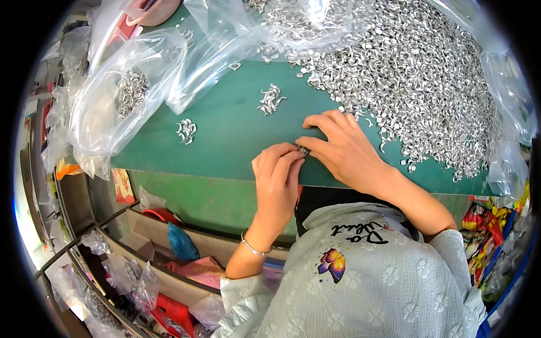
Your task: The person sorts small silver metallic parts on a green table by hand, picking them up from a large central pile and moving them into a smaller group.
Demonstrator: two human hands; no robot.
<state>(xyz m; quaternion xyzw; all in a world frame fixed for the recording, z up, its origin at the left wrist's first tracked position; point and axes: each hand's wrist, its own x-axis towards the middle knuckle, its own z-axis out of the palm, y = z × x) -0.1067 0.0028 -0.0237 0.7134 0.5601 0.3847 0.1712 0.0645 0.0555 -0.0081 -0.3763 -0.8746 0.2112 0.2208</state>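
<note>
Near the front edge of the green table (225, 152), my two hands meet fingertip to fingertip. A small silvery metal piece (302, 150) is pinched between them, mostly covered by the fingers. My left hand (276, 172) is closed on it with thumb and fingers. From the other side, my right hand (341, 146) grips the same piece between thumb and forefinger, its other fingers curled above the table. Beyond the hands lies a small cluster of curved metal pieces (271, 100). Another little cluster of curved pieces (186, 131) is farther left.
A large heap of curved metal pieces (417, 84) covers the table's right and far side. Clear plastic bags (129, 96) lie at the left, one holding metal rings (133, 93). A pink basket (153, 12) stands far left. Below the table is a drawer (146, 248) with bags.
</note>
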